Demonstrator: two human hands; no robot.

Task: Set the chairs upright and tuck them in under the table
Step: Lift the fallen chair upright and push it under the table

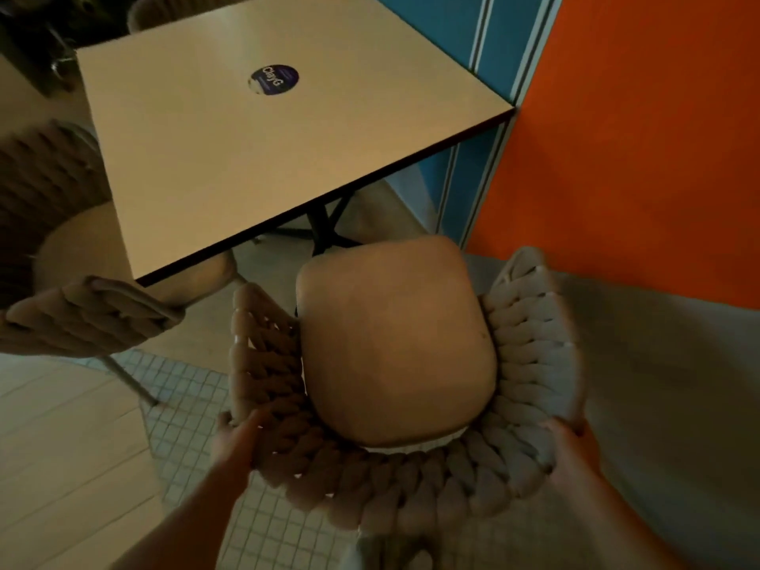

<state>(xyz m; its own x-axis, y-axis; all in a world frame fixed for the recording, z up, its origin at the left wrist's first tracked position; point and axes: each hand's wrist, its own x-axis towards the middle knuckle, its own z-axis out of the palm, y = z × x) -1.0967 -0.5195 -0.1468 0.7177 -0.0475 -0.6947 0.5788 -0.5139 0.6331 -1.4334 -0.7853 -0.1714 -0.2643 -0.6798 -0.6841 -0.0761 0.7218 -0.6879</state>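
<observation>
A beige chair (395, 355) with a braided-rope back and a round seat cushion stands upright right below me, its front facing the near edge of the cream square table (230, 158). My left hand (236, 440) grips the left side of the woven backrest. On the right side of the same backrest my right hand (571, 450) holds the rope rim. The seat's front edge lies just short of the tabletop. A second matching chair (86, 314) stands upright at the table's left side, its seat partly under the top.
An orange wall (641, 158) and a blue striped panel (489, 47) close off the right. A third chair's back (164, 10) shows beyond the table's far edge. The black table base (325, 228) stands under the top. White small-tiled floor (185, 405) lies below.
</observation>
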